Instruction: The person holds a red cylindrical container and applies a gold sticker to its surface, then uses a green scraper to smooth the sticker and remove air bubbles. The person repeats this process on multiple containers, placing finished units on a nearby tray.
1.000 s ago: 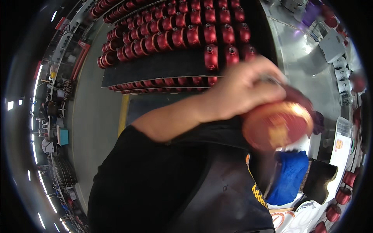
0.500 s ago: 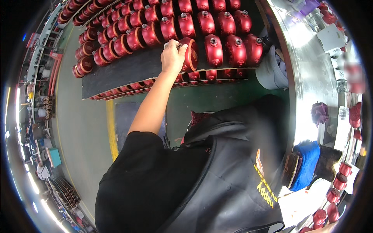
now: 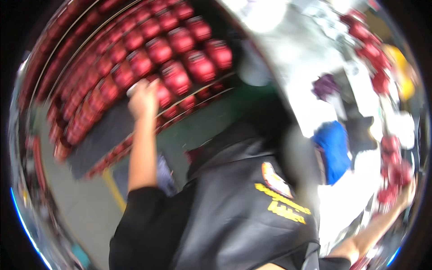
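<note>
My left hand reaches out over the rack at the left and looks closed, blurred by motion. A small pale thing shows at its fingers, too smeared to name. Right beside that hand stands a red rounded vessel, at the near end of a row of similar red vessels. At the far right rim, my right hand is stretched out beside several red rounded pieces. Its fingers are too blurred to show whether they grip one.
A dark board carries the rows, with more red vessels on a level below. A grey bucket stands by the metal bench. On the bench lie a blue cloth and a purple cloth. A person in yellow is beyond.
The view has swung, moving the rack left. The vessel that was tilted in my left hand now stands in line with its neighbours. My right hand has come into view at the far right.
</note>
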A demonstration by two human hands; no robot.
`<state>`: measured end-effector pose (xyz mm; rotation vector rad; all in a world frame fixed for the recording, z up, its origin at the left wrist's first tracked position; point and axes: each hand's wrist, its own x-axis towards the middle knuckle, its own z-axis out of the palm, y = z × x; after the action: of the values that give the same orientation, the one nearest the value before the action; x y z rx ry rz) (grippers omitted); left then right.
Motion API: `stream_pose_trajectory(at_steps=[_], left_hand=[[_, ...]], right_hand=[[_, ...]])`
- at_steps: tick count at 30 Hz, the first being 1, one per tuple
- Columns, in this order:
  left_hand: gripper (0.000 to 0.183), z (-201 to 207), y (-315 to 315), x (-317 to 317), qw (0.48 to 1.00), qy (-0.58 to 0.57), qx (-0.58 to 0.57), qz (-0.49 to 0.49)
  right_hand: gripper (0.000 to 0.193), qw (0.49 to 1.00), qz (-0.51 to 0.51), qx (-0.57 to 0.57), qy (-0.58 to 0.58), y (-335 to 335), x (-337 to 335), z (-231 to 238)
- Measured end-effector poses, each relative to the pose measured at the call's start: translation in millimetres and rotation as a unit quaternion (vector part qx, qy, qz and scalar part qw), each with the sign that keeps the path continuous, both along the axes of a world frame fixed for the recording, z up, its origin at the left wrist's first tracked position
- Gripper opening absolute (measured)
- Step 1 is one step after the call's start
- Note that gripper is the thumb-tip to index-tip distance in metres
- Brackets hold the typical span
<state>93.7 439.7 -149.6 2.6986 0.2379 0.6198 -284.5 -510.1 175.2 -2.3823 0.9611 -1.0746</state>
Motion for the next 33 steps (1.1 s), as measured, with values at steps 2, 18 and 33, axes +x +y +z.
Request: stream_pose_trajectory(at_steps=[2,18,33], left_hand=[[0.047,-1,2,0,0.998,0.066,0.009,0.013],[0.108,218,-437,-121,0.492,-0.002,-0.265,-0.829],[0.058,166,-540,-37,0.334,0.496,-0.501,-0.625]], right_hand=[[0.04,0.998,-0.02,-0.028,-0.057,40,-13,23],[0.021,0.974,0.182,0.088,-0.103,337,109,-42],[0.037,0.97,0.175,-0.006,0.171,188,154,-95]])
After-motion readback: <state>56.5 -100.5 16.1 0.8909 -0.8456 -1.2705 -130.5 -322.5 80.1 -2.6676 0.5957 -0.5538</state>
